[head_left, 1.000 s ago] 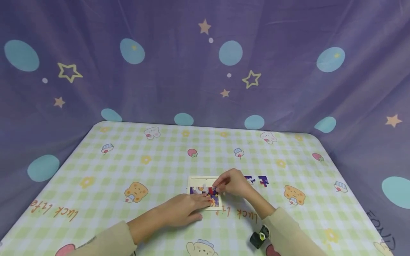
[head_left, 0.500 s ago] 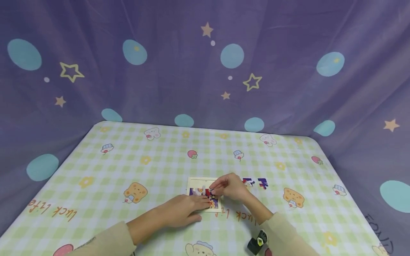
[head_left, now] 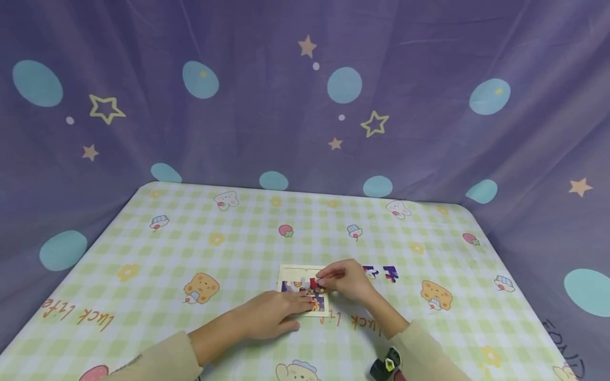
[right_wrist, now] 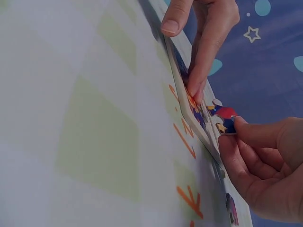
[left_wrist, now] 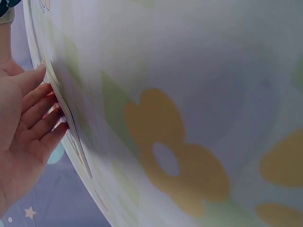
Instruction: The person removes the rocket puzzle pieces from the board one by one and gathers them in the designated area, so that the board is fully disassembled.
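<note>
A small jigsaw puzzle tray (head_left: 292, 271) with a cream frame lies on the table, partly filled with purple, white and orange picture pieces. My left hand (head_left: 280, 312) rests across its near left part, fingers stretched out over the fitted pieces; the right wrist view shows those fingertips (right_wrist: 195, 90) pressing on them. Between thumb and forefinger, my right hand (head_left: 350, 281) pinches a red and blue puzzle piece (right_wrist: 224, 113), tilted just over the tray's right side. The left wrist view catches my left hand (left_wrist: 28, 123) at the tray's edge, most of the puzzle hidden behind it.
Two loose puzzle pieces, one (head_left: 369, 272) beside my right hand and another (head_left: 391, 273) farther right, lie on the green checked tablecloth (head_left: 248, 254). A dark wrist camera (head_left: 383, 365) sits by the right sleeve. A purple curtain (head_left: 267, 132) stands behind the table.
My right hand shifts slightly left over the tray and then back a little right, still pinching the puzzle piece. My left hand stays in place on the puzzle.
</note>
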Action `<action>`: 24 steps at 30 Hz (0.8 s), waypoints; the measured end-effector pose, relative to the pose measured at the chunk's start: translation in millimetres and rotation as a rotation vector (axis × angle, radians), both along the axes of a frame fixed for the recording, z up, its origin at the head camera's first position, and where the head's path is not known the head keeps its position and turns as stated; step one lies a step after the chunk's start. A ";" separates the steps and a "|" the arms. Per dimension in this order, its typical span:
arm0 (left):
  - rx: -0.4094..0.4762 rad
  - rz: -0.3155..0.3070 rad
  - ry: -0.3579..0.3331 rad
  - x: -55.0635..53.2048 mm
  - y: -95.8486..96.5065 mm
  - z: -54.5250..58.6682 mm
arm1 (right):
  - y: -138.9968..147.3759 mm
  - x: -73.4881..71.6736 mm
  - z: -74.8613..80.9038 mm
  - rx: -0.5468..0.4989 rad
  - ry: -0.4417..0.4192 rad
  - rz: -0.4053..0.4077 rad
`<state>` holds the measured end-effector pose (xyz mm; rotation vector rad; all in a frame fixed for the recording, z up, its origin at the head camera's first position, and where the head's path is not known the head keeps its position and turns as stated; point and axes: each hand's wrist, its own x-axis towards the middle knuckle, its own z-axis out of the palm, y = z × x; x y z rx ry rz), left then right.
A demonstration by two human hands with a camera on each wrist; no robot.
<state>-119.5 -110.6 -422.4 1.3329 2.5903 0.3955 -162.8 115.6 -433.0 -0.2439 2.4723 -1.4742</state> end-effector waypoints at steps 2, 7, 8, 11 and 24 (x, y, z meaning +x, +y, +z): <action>0.003 0.003 -0.002 0.2 -0.3 -0.1 | 2.6 0.9 0.1 -0.004 -0.003 -0.015; 0.013 0.010 -0.007 0.4 -0.7 -1.2 | 11.0 2.9 -0.8 -0.003 -0.013 -0.031; 0.014 0.011 -0.009 0.4 -0.8 -1.6 | 13.0 3.6 -0.9 -0.003 -0.011 -0.029; 0.013 0.013 -0.012 0.7 -0.8 -2.8 | 19.2 5.9 -0.2 -0.008 -0.010 -0.034; 0.004 0.013 0.003 1.0 -0.5 -1.1 | 58.8 17.5 4.7 -0.020 -0.016 -0.082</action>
